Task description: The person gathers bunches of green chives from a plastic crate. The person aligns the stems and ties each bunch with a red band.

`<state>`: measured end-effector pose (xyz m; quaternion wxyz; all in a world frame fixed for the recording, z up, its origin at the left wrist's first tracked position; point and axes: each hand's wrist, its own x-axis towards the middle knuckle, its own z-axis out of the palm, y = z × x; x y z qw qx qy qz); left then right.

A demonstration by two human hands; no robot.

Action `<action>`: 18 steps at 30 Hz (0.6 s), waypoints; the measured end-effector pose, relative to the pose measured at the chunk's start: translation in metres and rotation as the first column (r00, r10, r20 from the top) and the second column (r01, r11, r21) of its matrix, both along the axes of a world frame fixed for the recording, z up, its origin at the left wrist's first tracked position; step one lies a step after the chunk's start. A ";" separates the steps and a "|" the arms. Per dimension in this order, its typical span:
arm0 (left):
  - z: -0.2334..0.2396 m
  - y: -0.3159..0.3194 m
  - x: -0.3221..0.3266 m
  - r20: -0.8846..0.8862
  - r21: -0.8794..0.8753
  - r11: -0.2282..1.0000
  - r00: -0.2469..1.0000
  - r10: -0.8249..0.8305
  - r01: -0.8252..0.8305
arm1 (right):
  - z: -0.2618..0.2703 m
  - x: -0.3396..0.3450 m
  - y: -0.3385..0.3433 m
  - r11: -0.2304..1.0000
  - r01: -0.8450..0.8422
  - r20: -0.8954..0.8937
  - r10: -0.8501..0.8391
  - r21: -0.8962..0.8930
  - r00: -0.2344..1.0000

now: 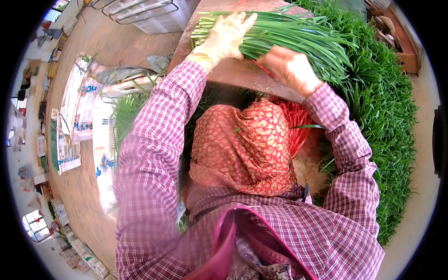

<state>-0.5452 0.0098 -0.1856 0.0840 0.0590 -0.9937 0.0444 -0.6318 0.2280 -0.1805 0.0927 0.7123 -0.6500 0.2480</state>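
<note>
A bundle of green garlic chives (280, 35) lies across a reddish-brown board (224, 71), with its pale cut ends to the left. My left hand (225, 38), in what looks like a thin pale glove, presses over the bundle near those ends, fingers spread and thumb at the near edge. A red plastic tie (262, 68) shows at the near side of the bundle, and a bit of red also shows beyond it. Blurred and curled, my right hand (290, 68) is at the near side of the leaves beside the tie; whether it grips anything is unclear.
A large heap of loose chives (385, 140) lines the right side. Red plastic strips (295, 122) hang below the board beside a flowered cloth (241, 147) over my lap. White plastic crates (105, 150) stand at left, another crate (157, 21) beyond the board.
</note>
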 end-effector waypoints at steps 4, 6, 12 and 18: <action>0.000 0.001 -0.003 -0.024 0.039 0.999 1.000 -0.011 0.012 | -0.024 0.010 0.032 0.990 0.132 0.033 -0.134 0.059 0.990; 0.000 0.001 -0.005 -0.023 0.030 1.000 1.000 -0.006 0.006 | -0.035 0.007 0.042 0.967 0.246 0.048 -0.250 0.070 0.967; -0.003 0.003 -0.005 0.001 -0.002 1.000 1.000 0.024 -0.024 | -0.050 0.019 0.035 0.977 0.202 0.031 -0.204 0.072 0.978; 0.001 0.005 -0.007 0.026 0.047 0.999 0.999 0.026 -0.027 | -0.058 0.026 -0.001 0.997 0.071 -0.015 -0.070 0.030 0.997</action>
